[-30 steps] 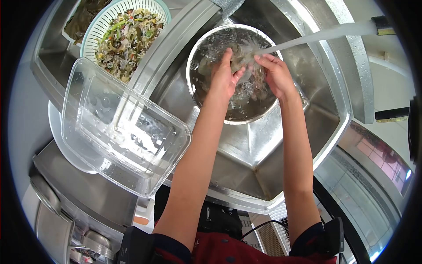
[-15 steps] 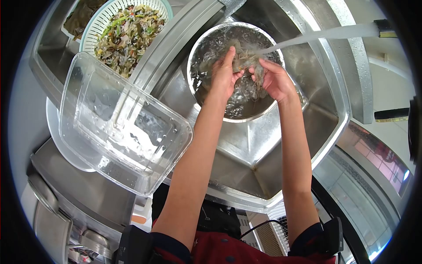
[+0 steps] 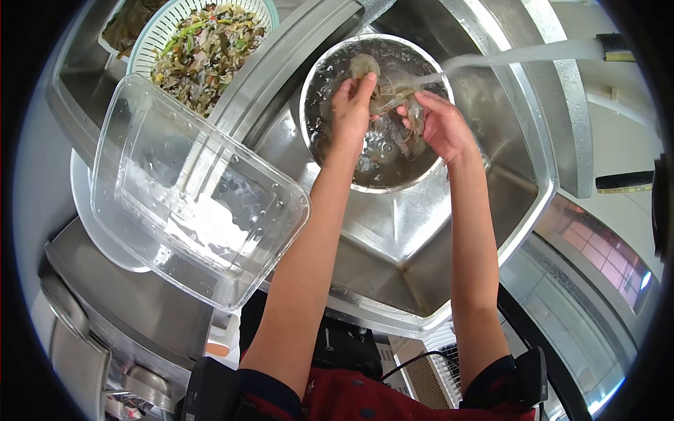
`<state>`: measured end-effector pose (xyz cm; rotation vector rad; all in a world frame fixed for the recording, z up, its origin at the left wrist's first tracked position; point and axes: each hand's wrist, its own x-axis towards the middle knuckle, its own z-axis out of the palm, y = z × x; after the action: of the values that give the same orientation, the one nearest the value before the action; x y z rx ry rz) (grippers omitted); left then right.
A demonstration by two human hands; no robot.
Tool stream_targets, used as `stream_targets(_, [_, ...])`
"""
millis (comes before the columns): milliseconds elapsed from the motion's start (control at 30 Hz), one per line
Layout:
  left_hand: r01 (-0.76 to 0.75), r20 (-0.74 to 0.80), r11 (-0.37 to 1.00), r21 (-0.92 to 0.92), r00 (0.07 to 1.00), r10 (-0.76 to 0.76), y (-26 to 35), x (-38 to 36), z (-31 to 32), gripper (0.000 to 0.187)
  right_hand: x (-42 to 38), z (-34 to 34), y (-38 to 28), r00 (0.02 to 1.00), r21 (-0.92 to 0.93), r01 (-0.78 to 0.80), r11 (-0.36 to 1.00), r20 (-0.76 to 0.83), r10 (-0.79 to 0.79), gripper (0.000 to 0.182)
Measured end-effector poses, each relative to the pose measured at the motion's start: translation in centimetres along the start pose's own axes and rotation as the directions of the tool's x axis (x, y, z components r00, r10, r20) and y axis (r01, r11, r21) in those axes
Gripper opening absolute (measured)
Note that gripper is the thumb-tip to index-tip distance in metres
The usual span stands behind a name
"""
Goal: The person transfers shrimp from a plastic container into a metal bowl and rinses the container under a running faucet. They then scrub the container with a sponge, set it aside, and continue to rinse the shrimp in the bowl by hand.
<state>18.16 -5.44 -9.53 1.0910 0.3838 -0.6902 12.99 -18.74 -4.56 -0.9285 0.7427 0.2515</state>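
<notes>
Grey raw shrimp (image 3: 364, 67) lie in my left hand (image 3: 353, 105), its thumb and fingers closed around them. My right hand (image 3: 444, 128) grips more shrimp (image 3: 415, 116) between thumb and fingers, close beside the left. Both hands are over and partly inside a round metal bowl (image 3: 393, 189) of moving water. Some shrimp bodies and feelers bridge the gap between the hands. A pale stream (image 3: 498, 56) enters from the right and ends near the shrimp. What lies lower in the water is hard to make out.
The bowl stands in a stainless steel sink (image 3: 397, 228). A wet clear plastic container (image 3: 186, 200) sits left of my left forearm. Behind it, a pale green colander (image 3: 146, 43) holds food scraps (image 3: 203, 59). A white round vessel (image 3: 105, 235) is partly hidden under the container.
My left hand has shifted slightly left, and a curled shrimp shows more plainly above its thumb. The water around the hands looks less churned. The right hand stays nearly in place.
</notes>
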Motion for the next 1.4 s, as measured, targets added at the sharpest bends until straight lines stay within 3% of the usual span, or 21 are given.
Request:
stream_targets(167, [0.017, -0.018, 0.981, -0.192, 1.0, -0.021, 0.3, -0.1, -0.1, 0.031, -0.6, 0.3, -0.1, 0.997, 0.11, -0.063, 0.992, 0.055, 0.057, 0.024])
stream_targets(267, [0.012, -0.047, 0.963, -0.27, 0.999, -0.025, 0.8, -0.2, -0.6, 0.033, -0.5, -0.7, -0.5, 0.994, 0.196, -0.106, 0.975, -0.011, 0.11, 0.025])
stream_targets(333, [-0.035, -0.109, 0.961, -0.274, 0.994, 0.005, 1.2, -0.3, -1.2, 0.026, -0.5, -1.2, -1.0, 0.996, 0.061, 0.049, 0.997, -0.081, -0.044, 0.026])
stream_targets(500, [-0.035, -0.086, 0.951, -0.307, 0.996, 0.009, 1.0, -0.8, -1.1, 0.028, -1.0, -1.3, -1.6, 0.992, 0.025, 0.075, 0.997, -0.105, -0.072, 0.025])
stream_targets(600, [0.05, 0.018, 0.928, -0.369, 0.999, -0.047, 0.9, -0.8, -1.0, 0.025, -0.8, -0.3, -1.4, 0.993, -0.028, 0.099, 0.995, -0.063, -0.101, 0.025])
stream_targets(633, [0.069, 0.032, 0.912, -0.405, 0.998, -0.061, 0.9, -1.0, -0.8, 0.025, -0.7, 0.2, -1.2, 0.961, -0.351, 0.143, 0.925, -0.173, -0.214, 0.026])
stream_targets(667, [0.088, 0.047, 0.894, -0.439, 0.996, -0.075, 1.0, -1.1, -0.6, 0.025, -0.7, 0.7, -0.8, 0.905, -0.639, 0.128, 0.759, -0.238, -0.352, 0.028])
stream_targets(700, [0.099, 0.048, 0.872, -0.48, 0.995, -0.087, 0.8, -0.8, -0.4, 0.026, -0.5, 1.3, -0.3, 0.842, -0.735, 0.204, 0.647, -0.205, -0.499, 0.031])
stream_targets(867, [0.081, 0.1, 0.853, -0.515, 0.994, -0.034, 0.5, -0.5, 0.0, 0.027, -1.5, 3.7, -0.4, 0.937, -0.597, 0.2, 0.777, -0.116, -0.331, 0.041])
stream_targets(933, [0.094, 0.094, 0.798, -0.595, 0.994, -0.047, 0.8, -0.6, 0.2, 0.027, -1.5, 3.5, 0.2, 0.969, -0.146, 0.188, 0.971, -0.134, -0.208, 0.05])
stream_targets(967, [0.11, 0.095, 0.767, -0.632, 0.993, -0.064, 0.8, -1.0, 0.3, 0.025, -1.6, 3.6, 1.0, 0.967, -0.141, 0.201, 0.969, -0.131, -0.219, 0.057])
stream_targets(1000, [0.11, 0.096, 0.766, -0.634, 0.993, -0.063, 0.6, -1.0, 0.3, 0.025, -1.4, 3.7, 2.1, 0.956, -0.181, 0.218, 0.959, -0.159, -0.247, 0.051])
stream_targets(1067, [0.114, 0.049, 0.705, -0.7, 0.993, -0.111, 0.1, -0.9, 0.3, 0.022, -1.6, 4.1, 3.7, 0.94, -0.439, 0.226, 0.869, -0.135, -0.313, 0.043])
stream_targets(1100, [0.134, 0.069, 0.705, -0.696, 0.99, -0.12, 0.4, -1.4, 0.5, 0.021, -1.3, 4.2, 4.4, 0.925, -0.449, 0.264, 0.854, -0.133, -0.356, 0.031])
stream_targets(1233, [0.149, 0.106, 0.706, -0.692, 0.989, -0.105, 0.4, -1.7, 0.4, 0.024, -1.1, 4.2, 4.6, 0.912, -0.383, 0.278, 0.881, -0.182, -0.367, 0.034])
stream_targets(1333, [0.184, 0.099, 0.739, -0.648, 0.982, -0.158, 0.4, -2.1, 0.5, 0.028, -1.2, 4.3, 3.8, 0.905, -0.149, 0.318, 0.936, -0.245, -0.346, 0.019])
stream_targets(1400, [0.175, 0.107, 0.761, -0.625, 0.984, -0.139, 0.2, -2.4, 0.8, 0.031, -1.0, 4.1, 3.7, 0.888, -0.167, 0.345, 0.924, -0.262, -0.378, 0.016])
